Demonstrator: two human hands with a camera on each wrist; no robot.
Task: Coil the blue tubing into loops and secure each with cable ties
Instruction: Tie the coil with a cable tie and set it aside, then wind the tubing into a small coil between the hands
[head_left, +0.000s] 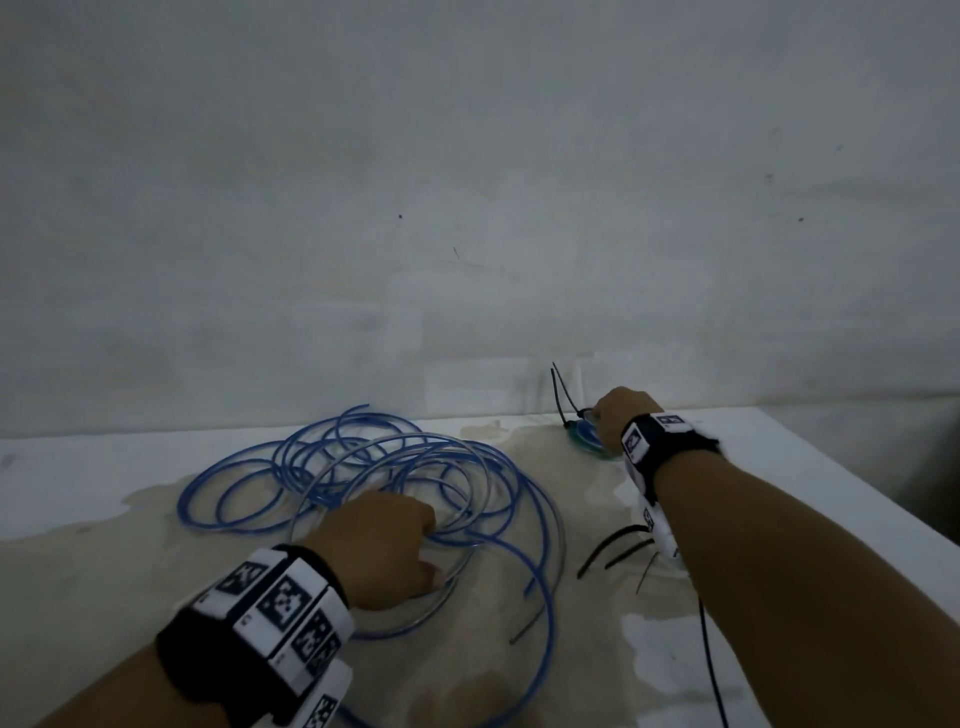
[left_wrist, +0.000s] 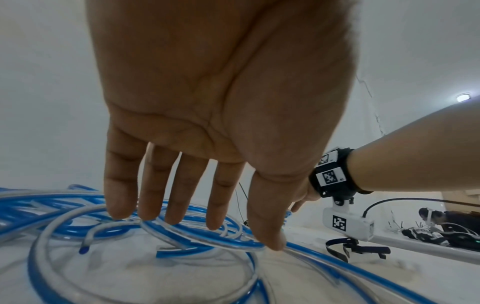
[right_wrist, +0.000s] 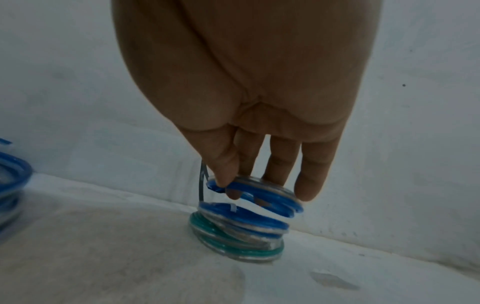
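Left hand (head_left: 382, 545) sits nearest, fingers straight and slightly spread, tips touching the loose blue tubing (head_left: 358, 467) sprawled on the table (head_left: 779, 467) at 9 o'clock. Right hand (head_left: 621, 413) at 1 o'clock, by the wall, pinches a small blue coil (right_wrist: 259, 197) above a stack of tied coils (right_wrist: 239, 232). Loose cable ties (head_left: 615, 548) lie at 4 o'clock.

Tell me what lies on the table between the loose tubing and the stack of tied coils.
Head view: only bare, stained table separates the loose tubing from the coil stack; the spare cable ties lie nearer.
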